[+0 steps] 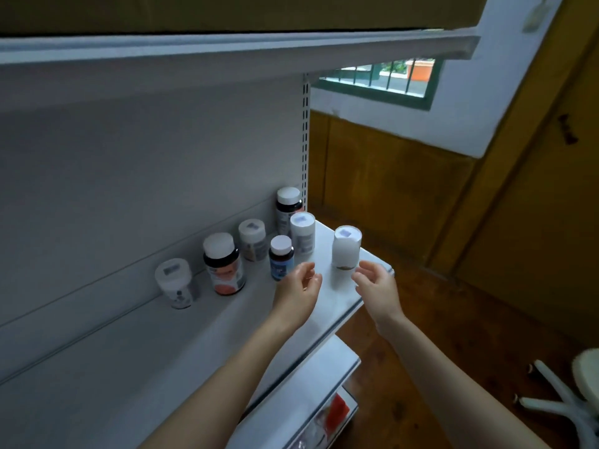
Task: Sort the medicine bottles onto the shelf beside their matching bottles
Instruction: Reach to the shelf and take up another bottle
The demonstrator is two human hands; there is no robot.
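Several medicine bottles stand on the white shelf [343, 296]. A white bottle [346, 248] stands alone near the shelf's front right corner. Behind it are a tall white bottle [303, 233], a dark bottle with a white cap [288, 207], a small blue-labelled bottle [281, 258], a white bottle [252, 239], a dark bottle with a red label [223, 264] and a clear bottle with a white lid [173, 282]. My left hand [299, 286] hovers just left of the lone white bottle, fingers relaxed, holding nothing. My right hand [376, 283] hovers just right of it, also relaxed and apart from it.
Another shelf board [227, 47] hangs overhead. A lower shelf [321, 380] sits below with a red packet [337, 413] under it. A slotted upright [305, 131] marks the shelf's right end. A white chair base [564, 400] stands on the wooden floor at right.
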